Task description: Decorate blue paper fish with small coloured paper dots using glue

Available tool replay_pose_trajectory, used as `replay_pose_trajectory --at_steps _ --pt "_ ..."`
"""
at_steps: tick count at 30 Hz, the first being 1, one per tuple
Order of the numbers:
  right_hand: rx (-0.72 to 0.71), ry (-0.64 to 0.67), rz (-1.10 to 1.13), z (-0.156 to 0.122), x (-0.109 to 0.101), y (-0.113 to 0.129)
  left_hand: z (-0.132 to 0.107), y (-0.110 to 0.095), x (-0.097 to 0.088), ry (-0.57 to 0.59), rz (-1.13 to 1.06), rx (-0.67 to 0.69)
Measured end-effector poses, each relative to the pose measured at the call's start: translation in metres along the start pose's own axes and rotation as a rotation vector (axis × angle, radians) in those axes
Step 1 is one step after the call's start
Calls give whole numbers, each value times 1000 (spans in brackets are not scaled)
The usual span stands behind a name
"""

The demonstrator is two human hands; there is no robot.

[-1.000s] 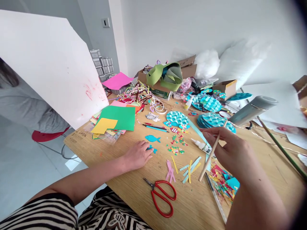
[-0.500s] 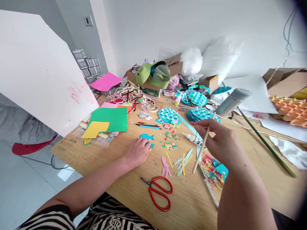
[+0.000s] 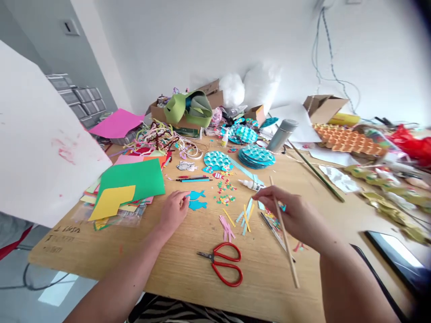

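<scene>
From my end of the feed, the left hand [image 3: 175, 207] sits left of centre with its fingers curled, the tips right at the left ends of two blue paper fish [image 3: 198, 205], which lie one above the other near the middle of the frame; I cannot tell whether finger and thumb are pinching the paper. Right of centre, the right hand [image 3: 292, 208] is closed on a thin wooden stick [image 3: 287, 242], which slants from above the knuckles down toward the lower right. I see its fingertips beside the pale blue strips [image 3: 248, 210], and I can't make out whether they touch them. Pink strips [image 3: 226, 228] lie left of those, and coloured paper bits [image 3: 225, 199] lie between the fish and the right hand. A white glue bottle [image 3: 249, 184] rests on its side just above the right fingertips. Red-handled scissors [image 3: 212, 257] lie at lower centre on the wooden table [image 3: 168, 278], blades pointing left. At centre left I have a green sheet [image 3: 144, 177] partly under a yellow piece [image 3: 114, 202].
</scene>
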State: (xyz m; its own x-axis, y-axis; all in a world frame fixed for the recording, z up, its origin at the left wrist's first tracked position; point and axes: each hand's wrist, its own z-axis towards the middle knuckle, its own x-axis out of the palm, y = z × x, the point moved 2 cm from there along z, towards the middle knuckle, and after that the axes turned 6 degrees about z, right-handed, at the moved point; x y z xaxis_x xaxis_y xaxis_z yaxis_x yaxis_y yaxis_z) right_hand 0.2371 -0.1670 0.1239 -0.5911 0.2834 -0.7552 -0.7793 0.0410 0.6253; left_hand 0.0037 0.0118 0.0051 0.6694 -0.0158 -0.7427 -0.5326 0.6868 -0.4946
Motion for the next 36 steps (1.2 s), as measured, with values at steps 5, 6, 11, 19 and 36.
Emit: replay_pose_trajectory --at_steps 5,6,11,19,36 --pt "27 196 -419 -64 45 -27 -2 -4 -1 22 -147 -8" --pt "13 212 -467 -76 53 -33 -2 -6 -3 18 -175 -13" --pt "-85 123 -676 -107 68 -55 0 -7 -12 -50 -302 -102" --pt "-242 23 -862 -95 64 -68 3 4 -15 -138 -453 -220" --pt "101 -529 -539 -129 56 -84 10 -5 -20 -21 -39 209"
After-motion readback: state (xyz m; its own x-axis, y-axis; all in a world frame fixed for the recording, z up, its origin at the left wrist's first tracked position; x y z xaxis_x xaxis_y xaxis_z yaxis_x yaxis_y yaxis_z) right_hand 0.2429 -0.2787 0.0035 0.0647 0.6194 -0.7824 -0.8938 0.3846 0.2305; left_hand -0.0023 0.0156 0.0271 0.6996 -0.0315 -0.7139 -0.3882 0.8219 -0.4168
